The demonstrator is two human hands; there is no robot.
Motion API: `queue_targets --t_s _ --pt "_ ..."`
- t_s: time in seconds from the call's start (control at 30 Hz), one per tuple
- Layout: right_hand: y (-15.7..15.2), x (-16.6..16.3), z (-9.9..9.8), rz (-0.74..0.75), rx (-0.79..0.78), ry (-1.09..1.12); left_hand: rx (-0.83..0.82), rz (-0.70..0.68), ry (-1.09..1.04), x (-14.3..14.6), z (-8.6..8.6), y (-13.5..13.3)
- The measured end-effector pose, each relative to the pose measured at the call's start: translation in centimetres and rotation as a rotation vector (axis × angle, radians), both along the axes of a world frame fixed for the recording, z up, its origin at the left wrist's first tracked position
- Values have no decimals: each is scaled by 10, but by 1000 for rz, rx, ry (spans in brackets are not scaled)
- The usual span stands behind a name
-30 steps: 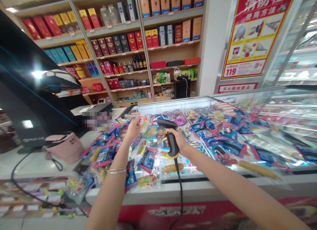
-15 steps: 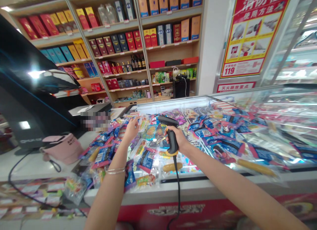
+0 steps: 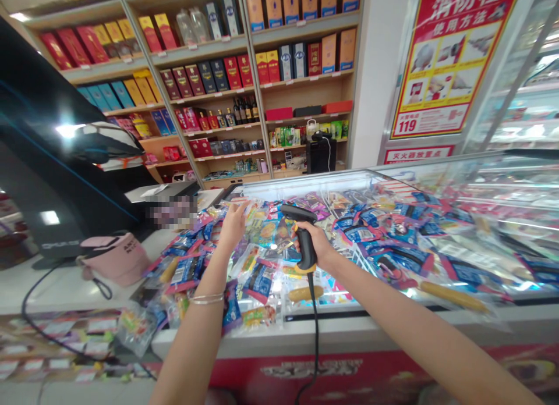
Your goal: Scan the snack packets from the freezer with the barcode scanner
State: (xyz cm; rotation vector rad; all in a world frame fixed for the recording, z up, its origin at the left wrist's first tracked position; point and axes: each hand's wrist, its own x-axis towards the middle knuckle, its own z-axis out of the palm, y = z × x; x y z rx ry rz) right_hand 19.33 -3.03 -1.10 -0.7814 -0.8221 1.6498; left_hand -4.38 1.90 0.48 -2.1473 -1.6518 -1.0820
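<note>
Black scanner (image 3: 301, 233) gripped in my right hand (image 3: 321, 245), aimed left at packets (image 3: 266, 233); left fingers (image 3: 238, 210) spread open, steadying them.

Our left hand (image 3: 233, 223) has slid toward eleven o'clock across the snack packets (image 3: 262, 233); our right hand (image 3: 318, 245) nudged the scanner (image 3: 301, 233) toward three.

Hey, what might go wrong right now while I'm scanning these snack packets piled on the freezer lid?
1. The glossy snack packets overlap in a loose heap under the left hand, so the black handheld barcode scanner in the right hand might read a neighbouring packet.
2. Packets at the front-left corner overhang the white freezer edge and could slide off.
3. The scanner's black cable hangs across that edge and could snag.
</note>
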Motion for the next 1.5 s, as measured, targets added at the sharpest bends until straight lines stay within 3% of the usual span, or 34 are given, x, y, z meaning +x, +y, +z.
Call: queue_targets --t_s 0.1,0.17,0.27,0.37,0.47,0.6,0.7,0.8,0.93,1.1,1.2,1.5 --pt "1 9 15 29 -21 24 324 28 -17 6 27 -17" --pt "1 21 31 20 -7 41 457 33 -94 11 51 -29" --pt "-3 52 56 -49 49 53 426 -54 -140 27 81 -41" --pt "-13 90 72 -124 85 45 254 -179 -156 58 88 -45" --pt "-24 131 73 -167 37 -6 51 -260 -217 107 70 -44" --pt "-39 184 56 -223 12 -82 -150 -306 -251 187 31 -41" --pt "-48 223 44 -335 -1 -110 -233 -328 -288 235 8 -37" --pt "-54 259 36 -438 15 -53 -229 -265 -315 263 -8 -33" --pt "-56 295 19 -511 17 75 -186 -194 -121 274 -27 -25" --pt "-51 317 -12 -500 -49 137 -290 -313 63 274 -46 -15" --pt "-48 323 -25 -482 -11 184 -308 -308 89 275 -49 -14" --pt "-46 325 -27 -502 -27 206 -329 -295 48 279 -46 -20"
